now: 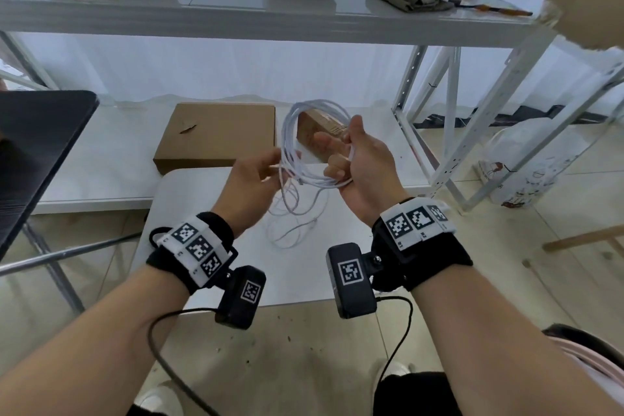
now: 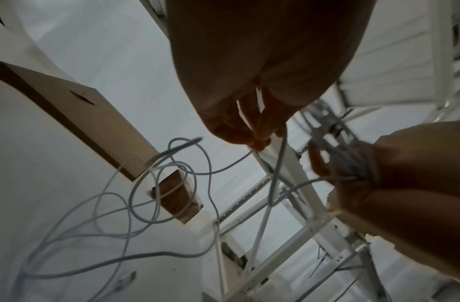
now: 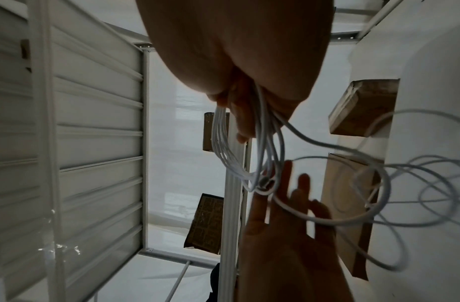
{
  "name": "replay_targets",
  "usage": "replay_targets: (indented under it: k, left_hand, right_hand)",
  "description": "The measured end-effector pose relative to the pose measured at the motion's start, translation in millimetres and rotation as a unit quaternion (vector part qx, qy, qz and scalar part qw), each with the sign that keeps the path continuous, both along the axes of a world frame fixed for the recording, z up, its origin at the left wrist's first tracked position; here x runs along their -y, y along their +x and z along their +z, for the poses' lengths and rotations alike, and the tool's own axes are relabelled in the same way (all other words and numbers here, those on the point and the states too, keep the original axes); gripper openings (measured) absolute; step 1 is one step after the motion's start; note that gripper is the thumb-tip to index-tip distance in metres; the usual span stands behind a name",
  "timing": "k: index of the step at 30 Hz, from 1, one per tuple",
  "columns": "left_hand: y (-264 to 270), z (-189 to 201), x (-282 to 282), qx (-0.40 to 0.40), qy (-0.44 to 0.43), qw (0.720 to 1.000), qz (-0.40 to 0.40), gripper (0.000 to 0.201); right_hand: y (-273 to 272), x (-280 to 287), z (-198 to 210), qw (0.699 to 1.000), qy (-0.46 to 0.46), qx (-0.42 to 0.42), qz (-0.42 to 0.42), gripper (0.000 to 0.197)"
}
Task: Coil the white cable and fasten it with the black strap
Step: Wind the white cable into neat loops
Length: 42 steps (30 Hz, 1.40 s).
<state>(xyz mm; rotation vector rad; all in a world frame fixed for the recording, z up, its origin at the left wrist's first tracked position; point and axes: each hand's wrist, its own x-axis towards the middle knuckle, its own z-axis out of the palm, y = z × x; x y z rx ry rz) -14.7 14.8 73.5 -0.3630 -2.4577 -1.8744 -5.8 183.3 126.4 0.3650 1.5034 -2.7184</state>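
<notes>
While several turns of the white cable [image 1: 305, 145] already hang as a ring in mid-air above the worktop [image 1: 189, 213], a good length is loose, trailing down in slack, tangled loops onto the surface below. The right hand [image 1: 364, 165] holds the gathered ring, fingers [image 3: 243, 122] curled round the bundled strands on its right side. The left hand [image 1: 251, 179] sits just left of the ring, thumb and fingertips pinching a single strand, apparently feeding the next turn. Judged from this, coiling is perhaps half done; the tail and its connector lie on the worktop, and fastening has not begun. No black strap shows in any view. Beyond the hands, a flat cardboard box [image 1: 216, 137] lies on the far left, a smaller box [image 1: 317, 132] behind the ring, white shelving [image 1: 449, 132] to the right.
</notes>
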Motion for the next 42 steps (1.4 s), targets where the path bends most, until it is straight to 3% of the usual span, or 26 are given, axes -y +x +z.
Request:
replay_targets:
  k: [6, 13, 17, 20, 23, 28, 31, 33, 39, 42]
  left_hand:
    - [0.2, 17.9, 2.7, 0.022, 0.057, 0.997, -0.044, 0.038]
    - [0.8, 16.9, 4.9, -0.027, 0.015, 0.999, -0.039, 0.036]
    - [1.0, 16.3, 5.4, -0.005, 0.019, 0.997, -0.073, 0.029]
    - [-4.5, 11.7, 7.6, -0.031, 0.020, 0.999, -0.021, 0.025]
    - [-11.7, -0.7, 11.9, -0.006, -0.043, 0.998, 0.041, 0.028]
    - [-14.0, -37.0, 14.3, 0.084, -0.194, 0.975, -0.067, 0.062]
    - [-14.4, -37.2, 10.3, 0.054, -0.247, 0.966, -0.048, 0.029]
    - [-16.4, -34.4, 11.6, 0.014, -0.266, 0.964, -0.017, 0.018]
    - [-26.7, -31.7, 24.1, 0.019, -0.218, 0.976, 0.003, 0.017]
    - [-32.6, -28.3, 24.5, 0.079, -0.091, 0.992, 0.024, 0.024]
  right_hand:
    - [-5.4, 1.7, -5.8, 0.997, -0.047, 0.042, 0.040, 0.038]
    - [-9.0, 7.1, -14.1, 0.992, -0.092, 0.061, 0.064, 0.029]
    - [-8.8, 9.0, -17.1, 0.987, -0.098, 0.063, 0.112, 0.039]
    - [-13.6, 8.3, -19.9, 0.986, -0.114, 0.056, 0.105, 0.040]
    - [-13.5, 9.2, -17.5, 0.983, -0.122, 0.048, 0.128, 0.039]
    - [-11.4, 10.5, -16.1, 0.968, -0.164, 0.038, 0.188, 0.040]
    - [-14.4, 7.1, -15.9, 0.964, -0.174, 0.020, 0.201, 0.038]
    - [-16.7, 3.6, -15.9, 0.964, -0.185, 0.010, 0.189, 0.036]
    - [-27.9, -16.2, -16.7, 0.957, -0.276, 0.004, 0.086, 0.039]
    - [-29.7, -23.2, -15.3, 0.956, -0.290, 0.000, 0.040, 0.041]
